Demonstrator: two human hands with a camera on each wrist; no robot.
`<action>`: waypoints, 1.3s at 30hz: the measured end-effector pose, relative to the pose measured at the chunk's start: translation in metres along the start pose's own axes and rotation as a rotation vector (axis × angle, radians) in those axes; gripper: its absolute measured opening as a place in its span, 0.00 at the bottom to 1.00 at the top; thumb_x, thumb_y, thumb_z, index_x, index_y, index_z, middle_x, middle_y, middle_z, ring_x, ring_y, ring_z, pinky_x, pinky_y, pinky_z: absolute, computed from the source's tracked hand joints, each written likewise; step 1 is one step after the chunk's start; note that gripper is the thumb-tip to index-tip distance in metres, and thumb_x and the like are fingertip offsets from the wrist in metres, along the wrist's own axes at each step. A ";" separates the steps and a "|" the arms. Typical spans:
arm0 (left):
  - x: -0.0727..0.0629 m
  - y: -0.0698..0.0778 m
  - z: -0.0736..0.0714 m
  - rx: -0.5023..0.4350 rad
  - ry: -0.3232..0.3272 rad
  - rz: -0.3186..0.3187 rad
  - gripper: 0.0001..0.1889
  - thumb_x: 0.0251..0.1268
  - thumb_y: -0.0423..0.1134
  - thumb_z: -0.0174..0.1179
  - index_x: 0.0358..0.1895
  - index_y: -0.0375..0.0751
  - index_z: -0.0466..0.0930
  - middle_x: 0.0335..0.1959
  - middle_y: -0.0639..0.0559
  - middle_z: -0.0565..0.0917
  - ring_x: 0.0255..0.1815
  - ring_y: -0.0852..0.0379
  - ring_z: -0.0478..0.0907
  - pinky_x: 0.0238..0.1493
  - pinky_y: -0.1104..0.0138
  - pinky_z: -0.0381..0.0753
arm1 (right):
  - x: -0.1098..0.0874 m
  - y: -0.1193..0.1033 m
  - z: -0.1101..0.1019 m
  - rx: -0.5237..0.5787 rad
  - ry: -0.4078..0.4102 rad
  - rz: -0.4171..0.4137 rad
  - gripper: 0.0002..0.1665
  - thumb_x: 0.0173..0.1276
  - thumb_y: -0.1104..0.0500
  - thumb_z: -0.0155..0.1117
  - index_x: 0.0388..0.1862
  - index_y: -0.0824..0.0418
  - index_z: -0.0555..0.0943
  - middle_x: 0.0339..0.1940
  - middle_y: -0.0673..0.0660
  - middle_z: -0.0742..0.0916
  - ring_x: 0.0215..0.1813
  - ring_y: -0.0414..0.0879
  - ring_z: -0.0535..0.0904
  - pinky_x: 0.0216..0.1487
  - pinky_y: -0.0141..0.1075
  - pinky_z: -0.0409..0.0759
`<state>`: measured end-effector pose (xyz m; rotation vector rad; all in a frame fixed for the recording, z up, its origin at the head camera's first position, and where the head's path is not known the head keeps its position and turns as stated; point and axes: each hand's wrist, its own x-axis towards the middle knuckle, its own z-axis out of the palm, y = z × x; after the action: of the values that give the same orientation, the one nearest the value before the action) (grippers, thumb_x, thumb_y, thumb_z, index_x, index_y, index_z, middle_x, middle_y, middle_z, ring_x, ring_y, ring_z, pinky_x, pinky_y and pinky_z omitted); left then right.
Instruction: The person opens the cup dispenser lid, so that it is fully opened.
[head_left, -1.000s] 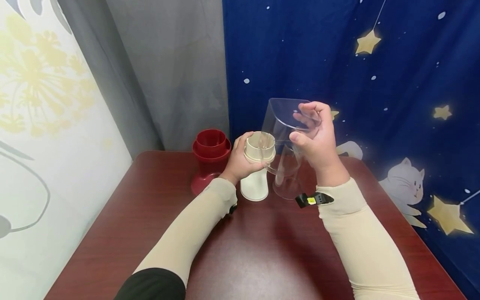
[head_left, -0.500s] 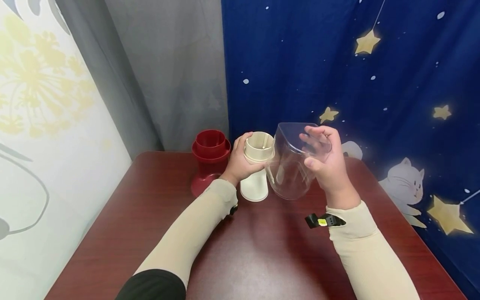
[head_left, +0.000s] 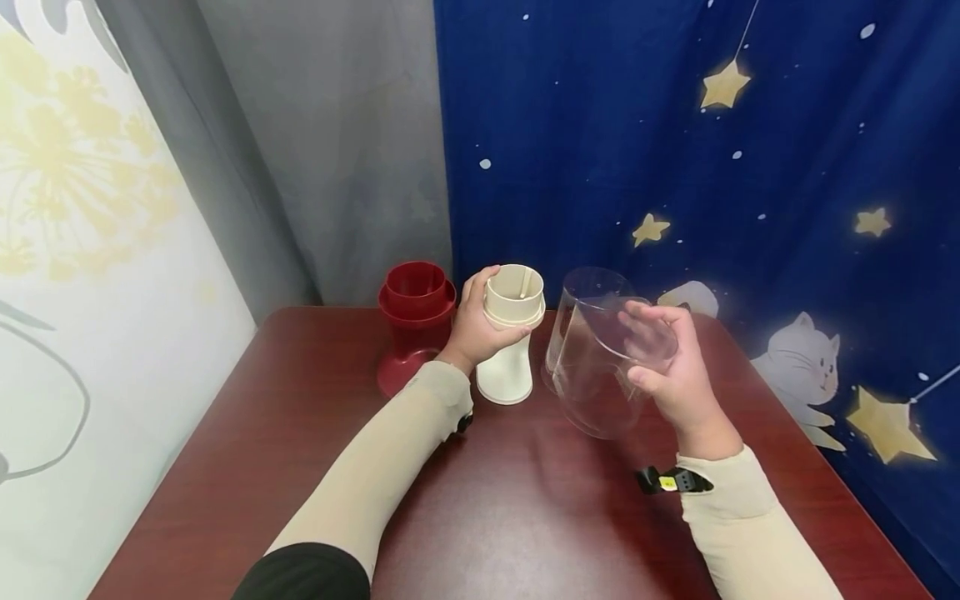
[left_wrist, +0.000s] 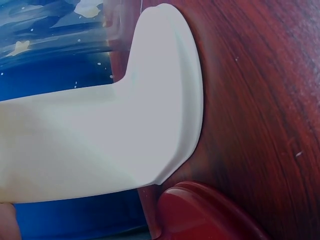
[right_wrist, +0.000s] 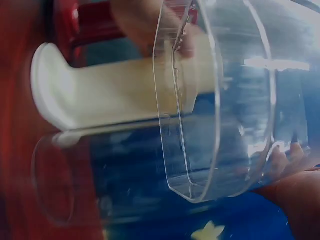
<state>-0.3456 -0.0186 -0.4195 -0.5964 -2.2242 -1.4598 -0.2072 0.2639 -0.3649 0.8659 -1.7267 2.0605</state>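
My left hand grips the upper part of a cream plastic cylinder that stands on the dark red table. Its flared base rests flat on the wood. My right hand holds a clear plastic cover, tilted, just above the table to the right of the cream piece, with fingers inside its rim and the thumb outside. The cover fills the right wrist view. A second clear tube stands behind it, next to the cream cylinder.
A dark red plastic piece stands left of the cream cylinder, near the table's back edge, and shows in the left wrist view. A blue starry curtain and a grey curtain hang close behind.
My right hand has carried the clear cover down and to the right, away from above the cream cylinder and the standing clear tube. The left hand has kept its grip.
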 end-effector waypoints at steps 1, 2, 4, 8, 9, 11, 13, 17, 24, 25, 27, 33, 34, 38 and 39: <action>0.000 0.000 0.000 -0.001 0.000 -0.001 0.57 0.41 0.45 0.86 0.78 0.56 0.60 0.77 0.47 0.64 0.69 0.48 0.73 0.69 0.54 0.78 | -0.003 0.001 -0.004 -0.016 0.004 0.003 0.41 0.57 0.70 0.79 0.66 0.59 0.69 0.72 0.60 0.79 0.74 0.48 0.77 0.72 0.35 0.76; 0.000 0.000 0.000 -0.001 0.000 -0.001 0.57 0.41 0.45 0.86 0.78 0.56 0.60 0.77 0.47 0.64 0.69 0.48 0.73 0.69 0.54 0.78 | -0.007 0.002 -0.007 -0.032 0.009 0.006 0.41 0.57 0.72 0.77 0.66 0.60 0.69 0.72 0.59 0.79 0.74 0.47 0.77 0.71 0.34 0.77; 0.000 0.000 0.000 -0.002 0.001 -0.002 0.57 0.41 0.45 0.86 0.78 0.57 0.60 0.77 0.47 0.64 0.69 0.48 0.73 0.69 0.54 0.78 | -0.013 0.004 -0.015 -0.074 0.019 0.011 0.41 0.56 0.76 0.74 0.66 0.63 0.68 0.72 0.58 0.79 0.73 0.45 0.78 0.70 0.33 0.78; 0.000 0.000 0.000 -0.008 0.002 -0.007 0.57 0.41 0.46 0.85 0.78 0.57 0.61 0.78 0.48 0.64 0.69 0.47 0.73 0.68 0.53 0.79 | -0.025 0.009 -0.031 -0.159 0.047 0.030 0.41 0.53 0.81 0.68 0.67 0.69 0.67 0.73 0.58 0.79 0.72 0.43 0.79 0.68 0.30 0.78; 0.000 0.001 0.000 -0.012 0.001 -0.006 0.57 0.41 0.46 0.85 0.78 0.57 0.61 0.78 0.47 0.64 0.68 0.47 0.74 0.68 0.52 0.79 | -0.028 0.009 -0.034 -0.177 0.058 0.037 0.42 0.52 0.82 0.67 0.67 0.70 0.67 0.73 0.58 0.79 0.72 0.43 0.79 0.67 0.30 0.78; 0.000 0.001 0.001 -0.016 0.002 -0.004 0.57 0.41 0.47 0.85 0.79 0.56 0.61 0.78 0.48 0.64 0.68 0.46 0.74 0.68 0.52 0.80 | -0.032 0.011 -0.040 -0.198 0.075 0.054 0.43 0.51 0.84 0.65 0.68 0.72 0.66 0.73 0.58 0.78 0.72 0.42 0.78 0.67 0.28 0.78; -0.001 0.002 0.001 -0.020 0.002 -0.002 0.57 0.41 0.47 0.85 0.79 0.55 0.61 0.78 0.47 0.64 0.68 0.46 0.74 0.67 0.52 0.80 | -0.035 0.012 -0.046 -0.221 0.092 0.071 0.43 0.51 0.86 0.64 0.68 0.73 0.65 0.73 0.58 0.78 0.72 0.41 0.78 0.67 0.27 0.77; -0.002 0.002 0.001 -0.014 0.000 -0.011 0.57 0.41 0.47 0.85 0.79 0.57 0.60 0.78 0.48 0.63 0.68 0.47 0.74 0.67 0.52 0.80 | -0.039 0.015 -0.057 -0.277 0.118 0.111 0.44 0.51 0.87 0.64 0.68 0.74 0.65 0.72 0.56 0.78 0.71 0.39 0.78 0.65 0.25 0.77; -0.004 0.001 0.001 -0.018 0.007 -0.010 0.57 0.40 0.46 0.86 0.78 0.59 0.60 0.78 0.48 0.64 0.68 0.47 0.74 0.68 0.53 0.80 | -0.040 0.021 -0.071 -0.393 0.160 0.156 0.43 0.55 0.85 0.66 0.69 0.75 0.64 0.71 0.52 0.78 0.69 0.35 0.78 0.61 0.22 0.78; -0.003 0.001 0.001 -0.021 0.008 -0.005 0.57 0.40 0.46 0.86 0.78 0.59 0.61 0.78 0.48 0.64 0.68 0.47 0.74 0.68 0.53 0.80 | -0.040 0.021 -0.072 -0.420 0.167 0.164 0.43 0.55 0.84 0.67 0.70 0.75 0.64 0.71 0.50 0.78 0.69 0.34 0.77 0.61 0.21 0.78; -0.003 0.000 0.002 -0.021 0.011 0.000 0.57 0.40 0.46 0.86 0.78 0.59 0.61 0.78 0.47 0.64 0.68 0.47 0.74 0.68 0.53 0.80 | -0.039 0.023 -0.076 -0.469 0.181 0.183 0.42 0.56 0.83 0.68 0.70 0.74 0.64 0.70 0.47 0.77 0.68 0.32 0.76 0.60 0.21 0.77; -0.004 -0.001 0.001 -0.023 0.013 -0.010 0.57 0.40 0.48 0.85 0.78 0.58 0.61 0.78 0.47 0.64 0.67 0.46 0.75 0.67 0.52 0.81 | -0.033 0.029 -0.085 -0.552 0.221 0.261 0.40 0.59 0.78 0.71 0.69 0.67 0.66 0.69 0.44 0.74 0.66 0.28 0.73 0.56 0.18 0.78; -0.004 -0.001 0.001 -0.023 0.015 -0.014 0.57 0.40 0.48 0.85 0.78 0.57 0.61 0.78 0.47 0.64 0.67 0.47 0.75 0.66 0.52 0.81 | -0.032 0.031 -0.086 -0.561 0.229 0.276 0.40 0.60 0.77 0.71 0.69 0.66 0.66 0.70 0.46 0.74 0.66 0.28 0.73 0.55 0.18 0.78; -0.005 0.001 0.001 -0.025 0.019 -0.013 0.57 0.39 0.48 0.85 0.78 0.59 0.62 0.77 0.48 0.65 0.67 0.47 0.75 0.66 0.53 0.81 | -0.026 0.036 -0.091 -0.632 0.257 0.328 0.41 0.63 0.73 0.73 0.70 0.68 0.64 0.74 0.59 0.72 0.69 0.36 0.73 0.53 0.17 0.78; -0.005 0.001 0.001 -0.026 0.018 -0.011 0.57 0.39 0.48 0.85 0.78 0.59 0.62 0.77 0.48 0.65 0.67 0.48 0.75 0.67 0.53 0.81 | -0.024 0.037 -0.092 -0.655 0.259 0.338 0.42 0.63 0.72 0.74 0.71 0.69 0.63 0.75 0.62 0.71 0.71 0.39 0.73 0.54 0.16 0.77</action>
<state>-0.3411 -0.0178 -0.4214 -0.5776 -2.2020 -1.4955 -0.2334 0.3482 -0.4170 0.1091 -2.2866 1.5020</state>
